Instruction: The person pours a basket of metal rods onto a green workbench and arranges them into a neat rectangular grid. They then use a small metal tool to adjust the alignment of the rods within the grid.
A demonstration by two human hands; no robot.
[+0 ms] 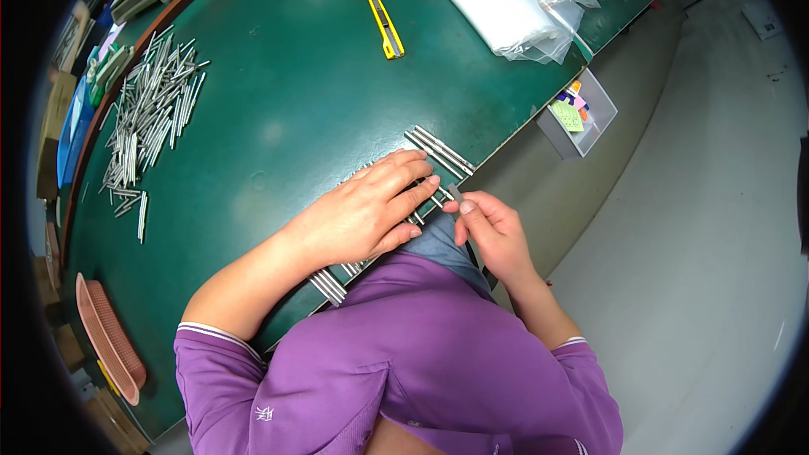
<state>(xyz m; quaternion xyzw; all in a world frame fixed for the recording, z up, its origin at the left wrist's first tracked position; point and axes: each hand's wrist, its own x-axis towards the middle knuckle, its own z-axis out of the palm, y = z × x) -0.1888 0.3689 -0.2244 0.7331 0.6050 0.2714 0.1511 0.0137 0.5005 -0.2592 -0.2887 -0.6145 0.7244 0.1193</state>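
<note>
Green covers the desk (286,109), which curves across the left and far part of the view, its near edge running down toward the person's purple shirt (421,362). The left hand (362,211) lies flat, palm down and fingers spread out straight, on a row of thin metal rods (438,152) lined up side by side along the near edge of the desk; its grip is open and closes on nothing, only pressing on the rods. The row shows beyond the fingertips at the far right and again below the wrist on the near side. The right hand (493,232) is just off the desk edge, right of the left hand, with its fingers curled and thumb and forefinger pinched on one short rod (454,192) whose tip pokes up by the left fingertips. Well to the left, at the far side of the desk, lies a loose pile of rods (152,109), with a few strays nearer. A yellow box cutter (386,25) lies far from the hands, near the middle of the desk, and to its right sit clear plastic bags (514,0). A small grey tray (581,114) with coloured bits hangs off the desk's right edge. A pink basket (105,337) is at the near left. Pale floor (699,227) fills the right.
</note>
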